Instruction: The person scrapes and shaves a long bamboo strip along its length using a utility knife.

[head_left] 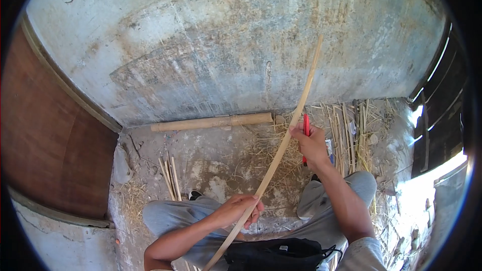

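Note:
A long, pale, slightly curved wooden strip (277,158) runs diagonally from the lower middle up in front of the wall. My left hand (239,210) is closed round its lower part, above my lap. Farther up the strip, my right hand (311,143) pinches its edge between thumb and finger. The same hand also holds a red-handled tool (306,125), upright against the palm; its working end is hidden or too small to make out.
Behind is a stained wall (216,60), with a bamboo pole (216,122) along its foot. Thin strips (171,176) stand near my left knee. More sticks (346,135) and shavings lie at the right. A brown panel (55,130) is at the left, a black bag (281,254) on my lap.

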`<action>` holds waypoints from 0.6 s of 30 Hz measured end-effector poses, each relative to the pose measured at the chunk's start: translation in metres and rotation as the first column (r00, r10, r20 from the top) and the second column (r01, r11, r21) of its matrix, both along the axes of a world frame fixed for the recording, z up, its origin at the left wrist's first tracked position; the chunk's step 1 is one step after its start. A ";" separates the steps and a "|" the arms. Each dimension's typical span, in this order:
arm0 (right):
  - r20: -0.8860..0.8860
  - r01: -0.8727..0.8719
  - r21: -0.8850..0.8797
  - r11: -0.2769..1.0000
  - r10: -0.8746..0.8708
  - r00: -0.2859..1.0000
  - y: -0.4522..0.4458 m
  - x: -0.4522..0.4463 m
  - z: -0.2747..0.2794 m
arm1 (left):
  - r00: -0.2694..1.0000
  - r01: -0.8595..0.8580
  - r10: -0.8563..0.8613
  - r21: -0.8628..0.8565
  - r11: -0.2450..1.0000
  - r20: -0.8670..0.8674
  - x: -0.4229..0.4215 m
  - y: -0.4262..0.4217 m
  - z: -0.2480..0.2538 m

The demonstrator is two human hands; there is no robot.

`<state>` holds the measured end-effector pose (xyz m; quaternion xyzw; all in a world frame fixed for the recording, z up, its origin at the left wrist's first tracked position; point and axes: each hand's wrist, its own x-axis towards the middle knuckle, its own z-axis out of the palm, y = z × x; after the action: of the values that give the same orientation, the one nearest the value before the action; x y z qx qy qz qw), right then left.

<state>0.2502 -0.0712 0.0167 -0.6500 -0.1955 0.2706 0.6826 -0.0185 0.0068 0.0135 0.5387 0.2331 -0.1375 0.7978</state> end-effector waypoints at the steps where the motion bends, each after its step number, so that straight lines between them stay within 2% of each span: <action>1: -0.001 -0.005 0.000 1.000 0.005 1.000 0.000 -0.002 -0.001 | 1.000 -0.005 0.005 0.002 1.000 0.003 0.002 0.000 0.002; 6: -0.061 -0.015 0.045 0.999 0.018 0.998 0.001 -0.019 -0.003 | 0.996 -0.090 0.089 0.143 0.986 0.014 0.014 0.003 0.010; 8: -0.070 -0.018 0.065 0.998 0.023 0.997 0.000 -0.022 -0.003 | 0.995 -0.103 0.102 0.136 0.985 0.015 0.016 0.004 0.015; 11: -0.070 -0.034 0.005 0.999 0.035 0.997 0.000 -0.024 -0.006 | 0.992 -0.127 0.124 0.129 0.984 0.028 0.017 0.006 0.012; 13: 0.068 -0.053 0.018 0.998 0.052 0.996 0.002 -0.028 -0.012 | 0.990 -0.139 0.135 0.129 0.982 0.038 0.017 0.005 0.013; 15: 0.106 -0.090 0.023 0.996 0.087 0.991 0.005 -0.029 -0.018 | 0.984 -0.177 0.178 0.236 0.956 0.019 0.017 0.004 0.021; 16: 0.144 -0.124 0.026 0.992 0.119 0.982 0.006 -0.030 -0.016 | 0.984 -0.177 0.178 0.236 0.956 0.019 0.017 0.004 0.019; 17: 0.145 -0.124 0.026 0.992 0.119 0.982 0.004 -0.030 -0.013 | 0.968 -0.250 0.251 0.231 0.940 0.026 0.016 0.005 0.015; 18: 0.190 -0.144 -0.059 0.988 0.153 0.970 0.002 -0.030 -0.007 | 0.946 -0.322 0.323 0.225 0.920 0.033 0.015 0.006 0.013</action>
<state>0.2201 -0.0693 0.0092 -0.6719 -0.3032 0.2603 0.6236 -0.0035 0.0132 0.0267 0.5802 0.3348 0.0220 0.7421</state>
